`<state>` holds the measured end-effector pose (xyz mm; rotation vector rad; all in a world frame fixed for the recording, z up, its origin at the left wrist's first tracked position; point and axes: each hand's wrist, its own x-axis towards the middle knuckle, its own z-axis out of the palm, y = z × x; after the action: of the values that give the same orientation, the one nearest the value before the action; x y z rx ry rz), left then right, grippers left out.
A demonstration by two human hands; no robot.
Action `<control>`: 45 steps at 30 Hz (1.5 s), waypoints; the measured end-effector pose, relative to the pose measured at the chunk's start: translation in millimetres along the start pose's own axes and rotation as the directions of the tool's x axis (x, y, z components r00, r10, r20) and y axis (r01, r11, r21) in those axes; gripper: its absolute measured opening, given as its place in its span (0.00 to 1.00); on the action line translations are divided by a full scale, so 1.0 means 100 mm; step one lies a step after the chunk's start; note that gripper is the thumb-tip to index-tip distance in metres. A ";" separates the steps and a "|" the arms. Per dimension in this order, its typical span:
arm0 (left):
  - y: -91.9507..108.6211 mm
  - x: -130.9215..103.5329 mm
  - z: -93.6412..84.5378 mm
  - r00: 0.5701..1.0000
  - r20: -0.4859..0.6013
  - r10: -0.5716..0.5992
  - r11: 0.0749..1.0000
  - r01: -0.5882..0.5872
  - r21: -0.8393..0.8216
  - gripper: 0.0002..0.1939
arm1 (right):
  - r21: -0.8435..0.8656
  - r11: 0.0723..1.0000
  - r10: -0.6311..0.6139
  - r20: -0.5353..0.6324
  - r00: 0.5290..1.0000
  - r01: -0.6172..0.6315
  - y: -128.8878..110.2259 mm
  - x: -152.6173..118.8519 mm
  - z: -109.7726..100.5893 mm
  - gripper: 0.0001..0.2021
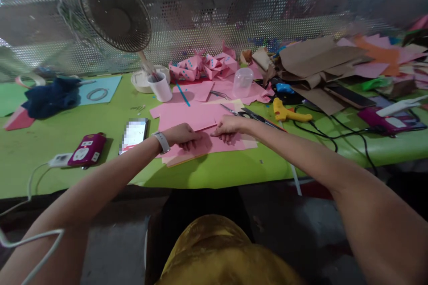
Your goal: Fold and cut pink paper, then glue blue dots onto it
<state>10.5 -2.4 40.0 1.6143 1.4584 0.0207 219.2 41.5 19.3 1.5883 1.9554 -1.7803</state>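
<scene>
A: What's sitting on the far left?
B: Dark blue cloth point(50, 97) is lying on the green table point(100, 160). Nearer the edge, a magenta device point(86, 149) is lying next to a white plug point(59, 159), and a phone point(134, 134) is resting just right of that.

A: Hands?
B: Left hand point(182, 136), with a white watch point(162, 141) on the wrist, is pressing flat on the pink paper sheet point(200, 140), fingers bent, gripping nothing. Right hand point(229, 125) is pressing down on the same sheet just beside it, fingertips curled onto the paper.

A: Where's the sheet?
B: It's lying on a stack of pink sheets near the table's front edge, centre.

A: Right side?
B: Scissors point(249, 115) are lying just behind the right hand, and a yellow glue gun point(289, 113) is trailing a black cord. Brown paper point(314, 60) is piling up further back.
</scene>
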 end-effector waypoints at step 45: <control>-0.58 -0.32 0.37 0.442 -0.181 0.878 0.384 -0.428 0.818 0.12 | -0.366 0.876 -0.440 -0.337 0.832 0.314 -0.11 -0.04 0.49 0.08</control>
<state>-22.6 -58.2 0.6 3.0269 1.0768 0.6496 186.2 3.8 13.2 1.6536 2.7526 -1.2081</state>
